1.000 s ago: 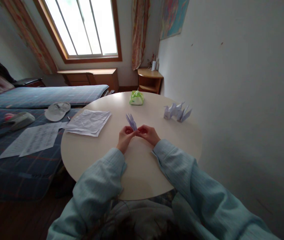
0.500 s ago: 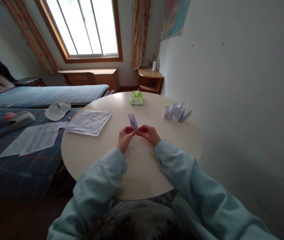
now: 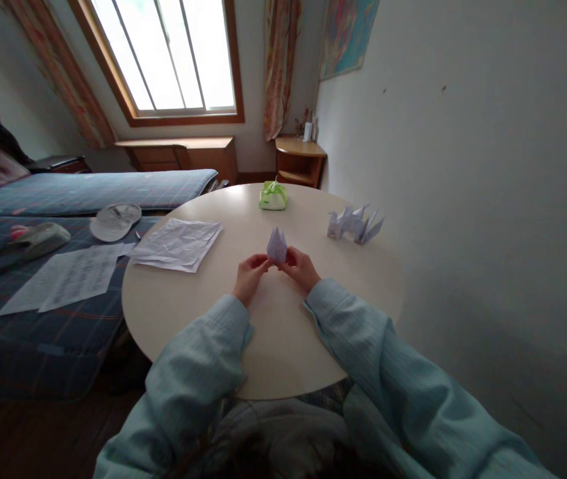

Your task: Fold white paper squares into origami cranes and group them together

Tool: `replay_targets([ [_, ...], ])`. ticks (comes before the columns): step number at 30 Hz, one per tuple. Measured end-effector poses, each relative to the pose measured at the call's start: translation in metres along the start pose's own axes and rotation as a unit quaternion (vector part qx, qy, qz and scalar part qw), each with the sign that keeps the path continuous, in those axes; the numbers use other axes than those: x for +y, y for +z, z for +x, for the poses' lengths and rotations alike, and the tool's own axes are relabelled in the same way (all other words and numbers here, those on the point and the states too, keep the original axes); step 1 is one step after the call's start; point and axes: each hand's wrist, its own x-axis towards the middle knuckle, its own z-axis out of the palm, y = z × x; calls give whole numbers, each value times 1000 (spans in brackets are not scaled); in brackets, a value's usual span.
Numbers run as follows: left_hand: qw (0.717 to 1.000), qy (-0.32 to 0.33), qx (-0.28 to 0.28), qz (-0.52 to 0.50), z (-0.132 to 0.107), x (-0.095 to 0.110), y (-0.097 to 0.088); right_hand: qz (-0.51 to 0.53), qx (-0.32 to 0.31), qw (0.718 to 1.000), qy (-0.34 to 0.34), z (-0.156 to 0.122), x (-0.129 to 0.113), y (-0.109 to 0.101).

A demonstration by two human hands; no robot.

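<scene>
A small piece of folded pale paper (image 3: 276, 245) stands upright between my hands, above the middle of the round table (image 3: 283, 352). Its pointed tips face up and its broad face is toward me. My left hand (image 3: 250, 275) pinches the lower left edge with thumb and fingertips. On the other side my right hand (image 3: 300, 268) grips the lower right edge, its thumb close to the left one. Several folded paper cranes (image 3: 354, 224) stand grouped at the table's right side. The exact creases at the bottom of the piece are hidden by my fingers.
White paper sheets (image 3: 178, 244) lie stacked at the table's left edge. A green tissue pack (image 3: 273, 195) sits at the far edge. Left of the table, a bed (image 3: 78, 339) carries a cap (image 3: 115, 221) and printed sheets (image 3: 66, 276). The wall (image 3: 487, 219) is close on the right.
The folded paper has turned from a thin, edge-on fan of layers to a broad face, and its tips have shifted slightly right. Both hands stay nearly in place.
</scene>
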Motion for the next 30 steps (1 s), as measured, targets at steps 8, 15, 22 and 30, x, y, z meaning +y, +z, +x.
replay_targets([
  [8, 999, 19, -16, -29, 3, -6, -1, 21, 0, 1000, -14, 1, -3, -1],
  [15, 996, 76, 13, 48, 5, -12, -3, 37, 6, 999, -5, 1, 0, 1],
  [22, 999, 50, 2, -6, 6, -12, -2, 47, -3, 999, -5, 1, 2, 2],
  [30, 1000, 19, 2, 6, 2, -4, 0, 97, -2, 995, 20, 2, 1, 4],
])
